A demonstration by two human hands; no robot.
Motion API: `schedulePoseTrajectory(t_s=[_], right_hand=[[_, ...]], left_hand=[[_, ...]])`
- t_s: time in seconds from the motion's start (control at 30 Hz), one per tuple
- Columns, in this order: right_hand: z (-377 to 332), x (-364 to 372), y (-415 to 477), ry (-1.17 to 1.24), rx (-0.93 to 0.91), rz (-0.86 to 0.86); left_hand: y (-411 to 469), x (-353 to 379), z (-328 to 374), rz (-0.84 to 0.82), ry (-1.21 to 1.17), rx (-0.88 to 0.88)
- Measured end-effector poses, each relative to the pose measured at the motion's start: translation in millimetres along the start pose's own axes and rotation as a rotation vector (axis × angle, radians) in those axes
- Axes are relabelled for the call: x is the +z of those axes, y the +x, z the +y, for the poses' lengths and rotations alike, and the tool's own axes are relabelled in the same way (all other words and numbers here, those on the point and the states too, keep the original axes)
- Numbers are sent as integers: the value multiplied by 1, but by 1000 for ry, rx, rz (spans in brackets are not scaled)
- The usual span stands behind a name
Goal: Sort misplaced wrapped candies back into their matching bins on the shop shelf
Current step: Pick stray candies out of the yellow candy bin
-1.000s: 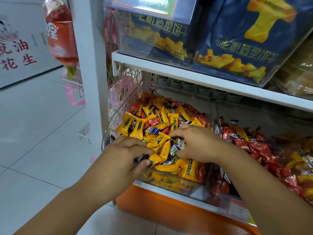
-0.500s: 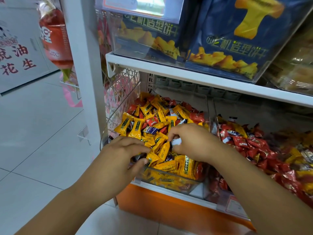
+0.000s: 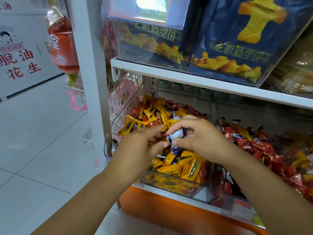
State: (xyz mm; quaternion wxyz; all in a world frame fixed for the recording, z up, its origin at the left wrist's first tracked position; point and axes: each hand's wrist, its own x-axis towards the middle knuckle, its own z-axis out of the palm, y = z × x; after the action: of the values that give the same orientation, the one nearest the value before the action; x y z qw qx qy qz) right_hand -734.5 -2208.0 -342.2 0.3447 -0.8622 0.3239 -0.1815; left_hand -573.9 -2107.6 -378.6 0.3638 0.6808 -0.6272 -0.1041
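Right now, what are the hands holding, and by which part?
The right hand pinches a blue-and-white candy by its right end, thumb below, fingers above. The left hand, open, is beside its left end; whether it touches cannot be told.

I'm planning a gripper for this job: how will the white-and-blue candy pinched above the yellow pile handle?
Probably light: the right hand holds the white-and-blue candy with fingertips alone. Its glossy wrapper looks slippery, and the crimped ends likely flop. It looks pillow-shaped, so it should settle rather than roll.
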Motion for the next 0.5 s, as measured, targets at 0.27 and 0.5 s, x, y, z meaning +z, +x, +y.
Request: schedulePoseTrajectory(t_s=[0.27, 0.5], right_hand=[[-1, 10, 2, 185, 32, 28], [-9, 27, -1, 276, 40, -15]], left_hand=[[1, -3, -1, -60, -151, -77], [3, -11, -4, 19, -367, -217]])
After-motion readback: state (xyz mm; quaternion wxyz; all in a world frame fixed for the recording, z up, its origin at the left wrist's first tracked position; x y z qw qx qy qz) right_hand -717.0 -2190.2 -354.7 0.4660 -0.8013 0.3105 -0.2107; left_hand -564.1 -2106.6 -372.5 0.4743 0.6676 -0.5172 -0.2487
